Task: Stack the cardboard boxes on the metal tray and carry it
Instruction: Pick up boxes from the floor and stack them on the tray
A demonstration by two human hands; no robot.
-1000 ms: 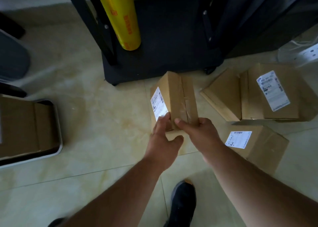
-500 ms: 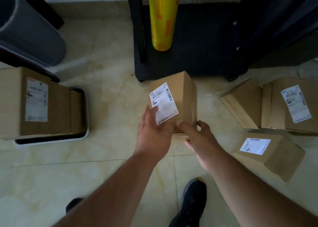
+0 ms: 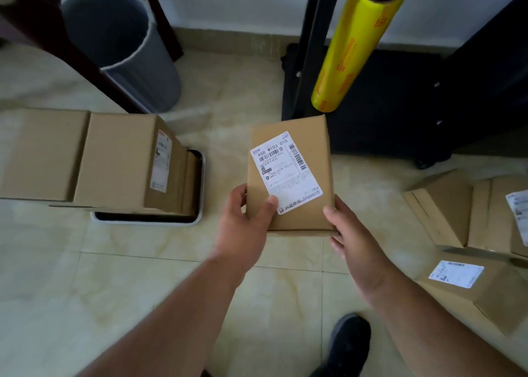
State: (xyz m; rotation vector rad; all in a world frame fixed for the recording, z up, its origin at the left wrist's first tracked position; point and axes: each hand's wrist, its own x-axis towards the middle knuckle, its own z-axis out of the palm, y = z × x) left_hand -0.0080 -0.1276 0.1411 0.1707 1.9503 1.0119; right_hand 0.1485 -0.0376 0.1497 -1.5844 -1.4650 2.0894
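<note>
I hold a small cardboard box (image 3: 311,153) with a white shipping label up, lifted above the tiled floor in the middle of the view. My left hand (image 3: 245,222) grips its near left corner, thumb on the label. My right hand (image 3: 351,233) grips the near right corner from below. To the left, the metal tray (image 3: 200,205) lies on the floor with larger cardboard boxes (image 3: 114,159) stacked on it. Two more boxes (image 3: 463,208) lie at the right, and another labelled box (image 3: 468,288) sits nearer me.
A grey bin (image 3: 128,50) stands at the back left beside a dark furniture leg. A yellow roll of film (image 3: 351,45) leans in a black rack (image 3: 400,102) at the back. My dark shoe (image 3: 345,345) is on the floor below my hands.
The box has come up off the floor and turned label-up in both hands. The view has swung left, bringing the tray and its boxes closer to the middle.
</note>
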